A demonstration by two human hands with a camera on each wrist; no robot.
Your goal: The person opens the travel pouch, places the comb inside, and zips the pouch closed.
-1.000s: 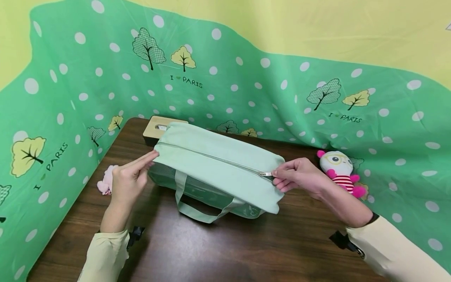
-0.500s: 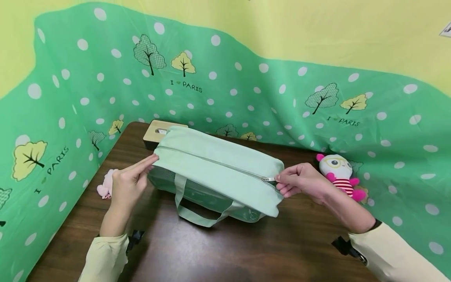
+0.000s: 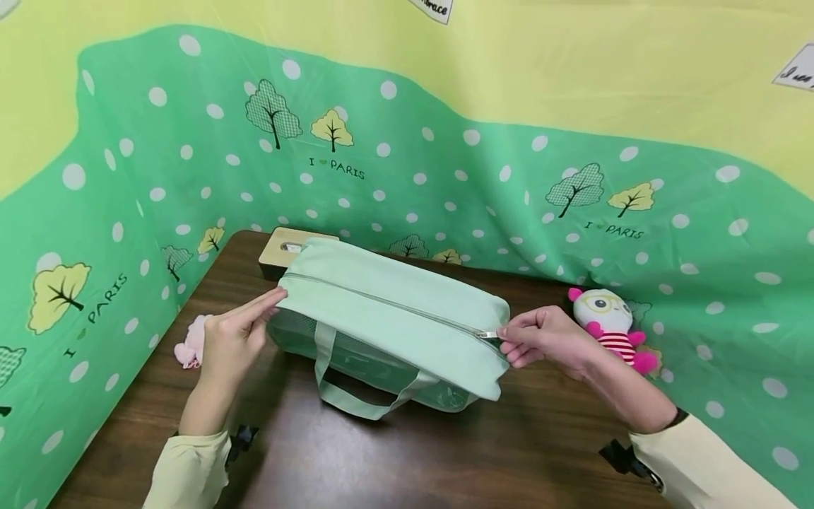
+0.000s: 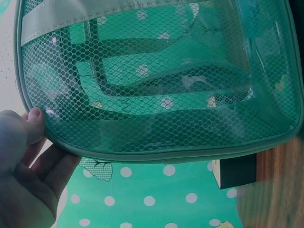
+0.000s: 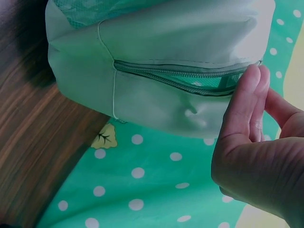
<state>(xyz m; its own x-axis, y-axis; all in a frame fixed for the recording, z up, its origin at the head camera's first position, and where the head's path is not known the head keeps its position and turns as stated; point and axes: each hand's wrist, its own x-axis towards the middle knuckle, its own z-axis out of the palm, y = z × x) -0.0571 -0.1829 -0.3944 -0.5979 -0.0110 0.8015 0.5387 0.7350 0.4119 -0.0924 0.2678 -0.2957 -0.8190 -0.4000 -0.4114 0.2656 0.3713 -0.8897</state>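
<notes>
A pale green zip bag (image 3: 394, 286) with mesh and clear sides stands on the table, its top zipper running lengthwise. Near the zipper's right end, my right hand (image 3: 547, 339) pinches the metal zipper pull (image 3: 488, 334) between thumb and fingers. The right wrist view shows that hand (image 5: 256, 147) at the slider, with a narrow unzipped gap (image 5: 204, 81) running down the bag's end. My left hand (image 3: 235, 336) pinches the bag's left top corner; in the left wrist view its thumb (image 4: 35, 124) lies on the piped edge. A strap handle (image 3: 362, 406) hangs at the front.
Behind the bag's left end stands a wood-topped box (image 3: 286, 251). A pink plush toy (image 3: 193, 343) lies left of the left hand. Beyond the right wrist sits a plush toy in a striped shirt (image 3: 610, 325). A green and yellow printed curtain (image 3: 407, 191) surrounds the brown table (image 3: 381, 466).
The right hand has drawn the zipper pull slightly along toward the bag's right end. The left hand keeps its grip on the corner. The head view has tilted up, so everything sits lower.
</notes>
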